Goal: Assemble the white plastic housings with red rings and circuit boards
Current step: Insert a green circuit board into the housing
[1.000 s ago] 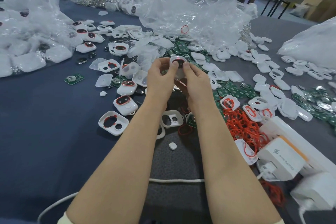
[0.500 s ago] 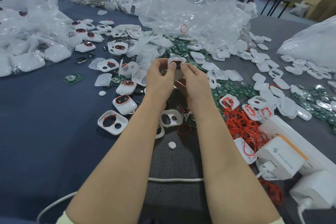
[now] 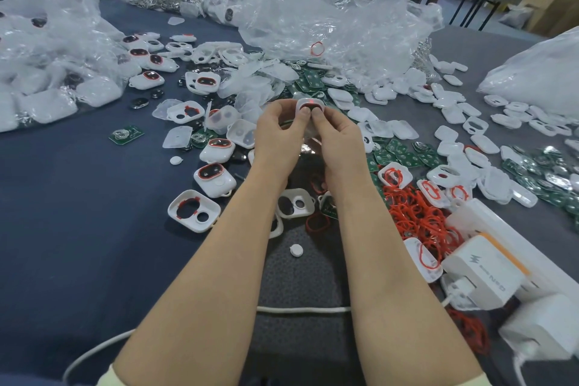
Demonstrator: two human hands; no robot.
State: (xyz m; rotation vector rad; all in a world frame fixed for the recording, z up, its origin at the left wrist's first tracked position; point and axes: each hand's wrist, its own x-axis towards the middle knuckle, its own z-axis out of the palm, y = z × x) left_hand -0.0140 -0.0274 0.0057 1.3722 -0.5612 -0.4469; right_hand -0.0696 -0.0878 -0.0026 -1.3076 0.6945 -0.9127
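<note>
Right, here we are with one white housing [image 3: 309,102] lifted clear of the table [image 3: 78,213], up in front of the heap of loose parts, and both hands are on it. Our left hand [image 3: 277,135] grips its left edge, fingers curled behind and thumb on the face. Our right hand [image 3: 340,141] pinches the right side the same way, its thumb tip just beside the other. Between the thumbs we see a red ring [image 3: 308,106] around a dark window. Whether a circuit board sits inside, we cannot tell from here.

We judge this to be the seating step, pressing the ring down into its groove. To do it well we want the thumbs to work round the rim bit by bit rather than squash the middle, with the fingers behind as firm backing. We check that the ring lies flat all round, no loop standing proud, before we let go.

Down to the left, the finished units [image 3: 219,182] show the look we are after, and an open housing [image 3: 194,211] with a ring in its opening lies near our left forearm. The pile of red rings [image 3: 416,216] and the green circuit boards [image 3: 396,157] lie to the right.
</note>
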